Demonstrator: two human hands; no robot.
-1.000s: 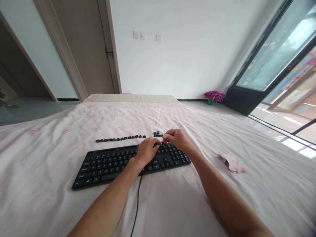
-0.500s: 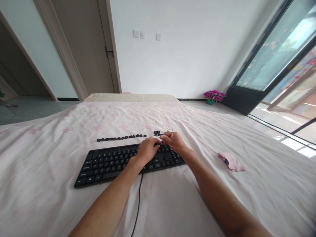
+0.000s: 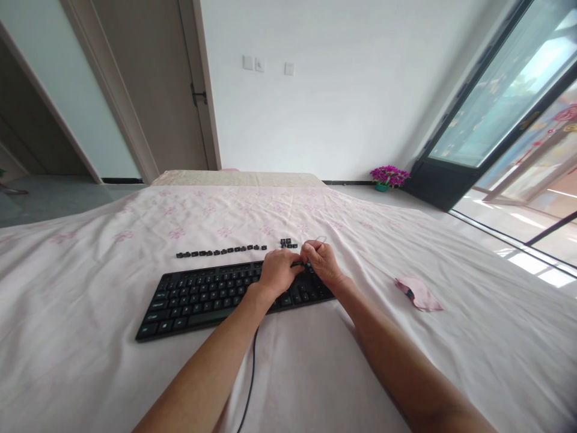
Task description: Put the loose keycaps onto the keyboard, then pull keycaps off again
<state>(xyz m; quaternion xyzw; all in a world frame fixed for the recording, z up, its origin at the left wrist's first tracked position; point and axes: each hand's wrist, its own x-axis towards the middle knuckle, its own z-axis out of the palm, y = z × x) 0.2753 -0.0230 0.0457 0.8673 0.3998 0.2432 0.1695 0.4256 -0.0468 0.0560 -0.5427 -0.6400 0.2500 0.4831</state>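
A black keyboard (image 3: 202,294) lies on a pale pink sheet (image 3: 112,373) spread over a bed. My left hand (image 3: 277,270) rests curled on the keyboard's right part, fingers pressed on the keys. Beside it, my right hand (image 3: 321,260) is closed in a pinch on a thin wire key puller (image 3: 319,240), whose loop sticks up above the fingers at the keyboard's far right end. Behind the keyboard, a row of several loose black keycaps (image 3: 220,251) lies on the sheet, and a small cluster of keycaps (image 3: 287,243) sits just beyond my hands.
The keyboard's black cable (image 3: 249,385) runs toward me between my arms. A small pink cloth (image 3: 419,293) lies on the sheet to the right. A pot of purple flowers (image 3: 388,177) stands on the floor by the large window (image 3: 509,90). A door (image 3: 153,90) is at the back left.
My two hands have drawn closer together on the keyboard's right end. The right hand came slightly toward me with the puller. The view shifted a little.
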